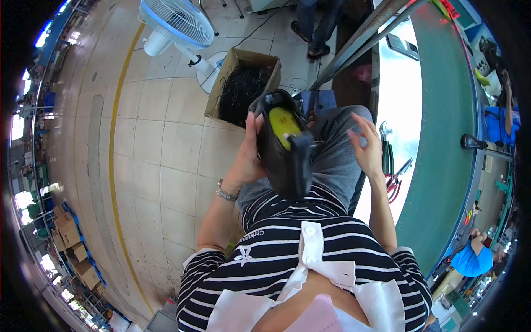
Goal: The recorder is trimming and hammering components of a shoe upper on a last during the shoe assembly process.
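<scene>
Sitting beside a white work surface (409,105), holding a black shoe (285,166) above the lap (340,157) with the left hand (251,150), grasping it along its left side. Pointing the shoe's rounded end toward the striped shirt (359,243), baring the yellow-green insole (281,119). Hovering with the right hand (369,146) just to the right of the shoe, apart from it, splaying the fingers (365,127) and gripping nothing. Having a wrench (385,130) and a red-handled tool (392,187) lying near that hand, and facing a carton (254,58) of black strands (240,91) just beyond the shoe, near a fan (177,25).
</scene>
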